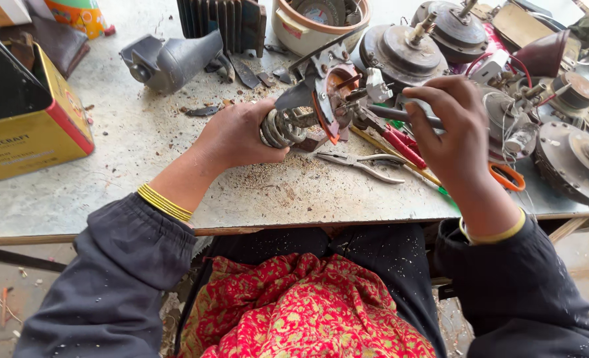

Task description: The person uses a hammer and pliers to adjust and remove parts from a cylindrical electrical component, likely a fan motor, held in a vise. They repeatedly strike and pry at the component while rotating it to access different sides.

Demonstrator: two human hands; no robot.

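Gripping a coiled heating element point(280, 128) low over the workbench point(142, 152), the left hand point(236, 138) closes its fingers around the coil, whose metal mounting plate point(325, 83) tilts upward. The right hand point(455, 126) pinches a slim screwdriver-like tool point(400, 114), tip set against the plate's fittings. Plate and coil remain joined, so the fitting work appears unfinished. Pliers point(360, 161) and a red-handled tool point(400, 146) lie just beside; several motor units point(400, 50) stand behind.

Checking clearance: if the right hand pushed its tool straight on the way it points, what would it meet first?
Probably the metal assembly held by the left hand; the right hand aims its tool leftward at it, though depth is unclear.
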